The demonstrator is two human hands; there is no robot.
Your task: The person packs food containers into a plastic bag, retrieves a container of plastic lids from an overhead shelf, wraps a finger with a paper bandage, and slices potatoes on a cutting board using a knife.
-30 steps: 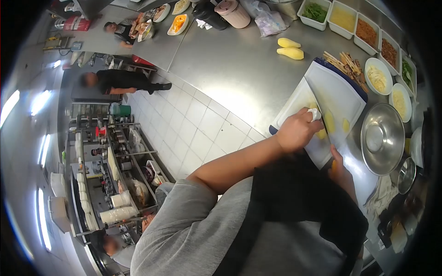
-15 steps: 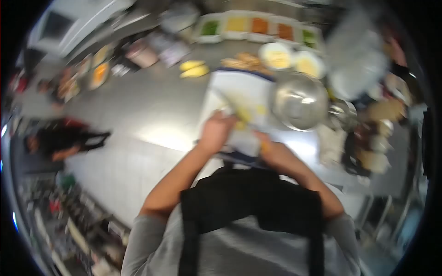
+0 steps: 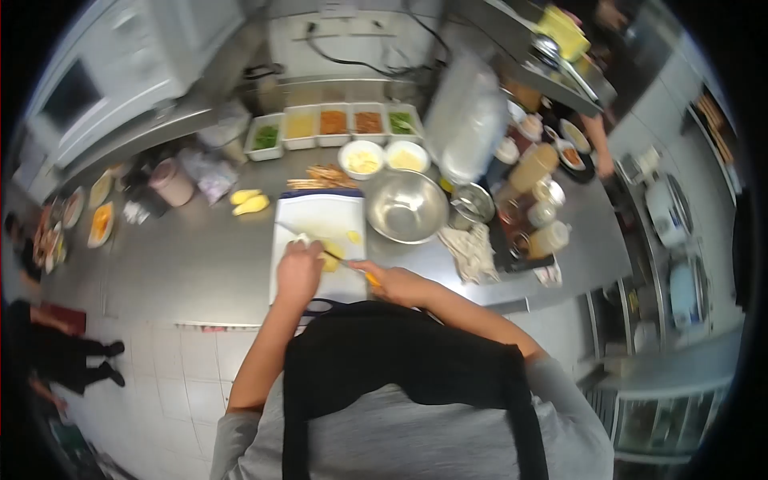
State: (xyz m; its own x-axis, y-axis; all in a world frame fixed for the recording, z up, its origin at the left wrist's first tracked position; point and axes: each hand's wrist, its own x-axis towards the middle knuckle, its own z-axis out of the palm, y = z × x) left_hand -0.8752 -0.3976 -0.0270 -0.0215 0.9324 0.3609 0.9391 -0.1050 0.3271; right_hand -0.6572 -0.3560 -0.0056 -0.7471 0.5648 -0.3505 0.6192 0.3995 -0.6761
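My right hand (image 3: 402, 286) is closed round the orange handle of a knife (image 3: 373, 278). The blade slants up and left over a white cutting board (image 3: 320, 210) with dark blue ends. My left hand (image 3: 298, 270) is closed, its fingertips around a small white thing (image 3: 303, 239) at the blade; whether it is cloth or paper I cannot tell. Beside my left fingers, yellow pieces (image 3: 331, 256) lie on the board, with a smaller yellow bit (image 3: 353, 237) further right.
A steel bowl (image 3: 406, 208) stands right of the board, near two white bowls (image 3: 362, 160) of pale food. Behind is a row of white containers (image 3: 301, 126). Yellow pieces (image 3: 250, 202) lie left; a cloth (image 3: 470, 252) and bottles (image 3: 534, 170) stand right. Another person (image 3: 60, 348) is at far left.
The view has swung, so the board and my hands appear further left and lower. Blur has lessened. The knife stays in my right hand, and my left hand stays at the blade.
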